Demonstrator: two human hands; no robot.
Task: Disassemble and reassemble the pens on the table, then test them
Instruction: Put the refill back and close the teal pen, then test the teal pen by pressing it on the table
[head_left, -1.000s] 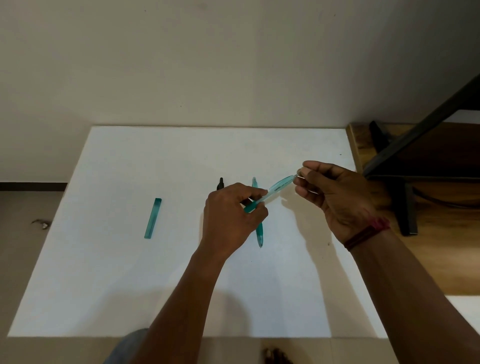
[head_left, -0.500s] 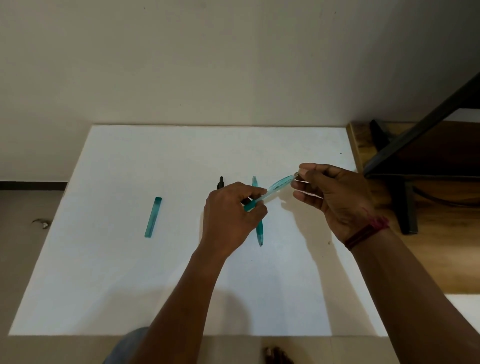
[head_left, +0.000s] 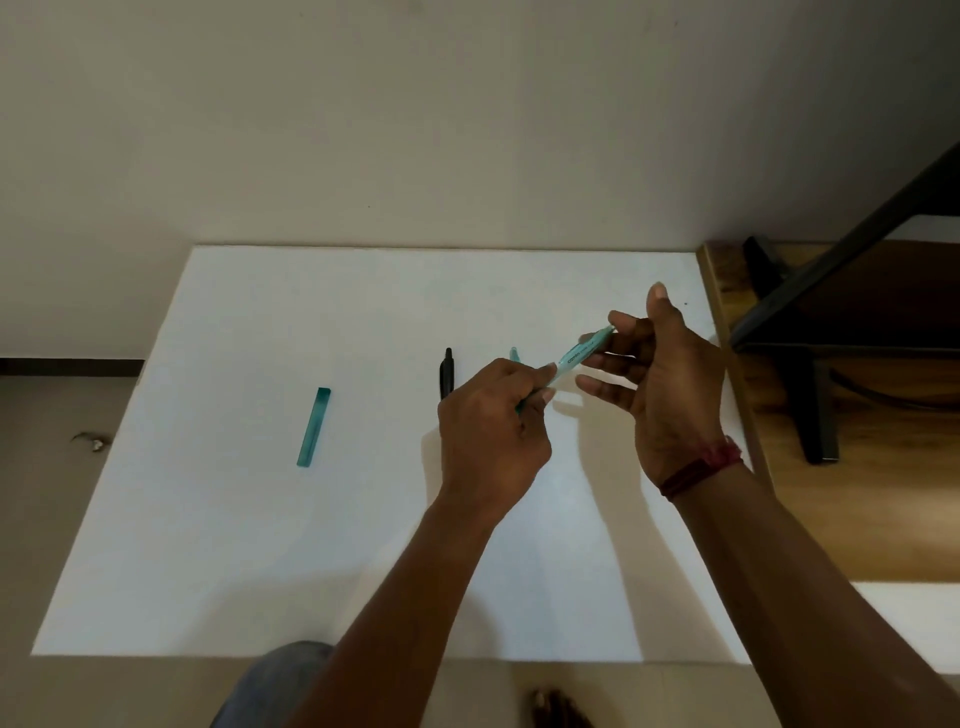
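Teal pen barrel (head_left: 581, 354) is held up above the white table (head_left: 218, 519), slanting from lower left to upper right between the two hands. Its lower end is pinched by the left hand (head_left: 491, 436), fist mostly closed around it, thumb and forefinger clamped on the barrel. The upper tip is met by the right hand (head_left: 660, 384), which is spread fairly loose: fingers are fanned out, thumb is stuck up, and only a fingertip or two seem to be touching the barrel's end. Whether it's really gripped on that side can't be told.

A black pen (head_left: 447, 371) is left lying on the table just behind the left hand, partly hidden by the knuckles. The tip of another teal pen (head_left: 514, 354) is seen poking out past the same hand. A teal cap (head_left: 314, 427) is parked well off to the left, on its own. A red thread band (head_left: 701, 467) is worn on the right wrist.
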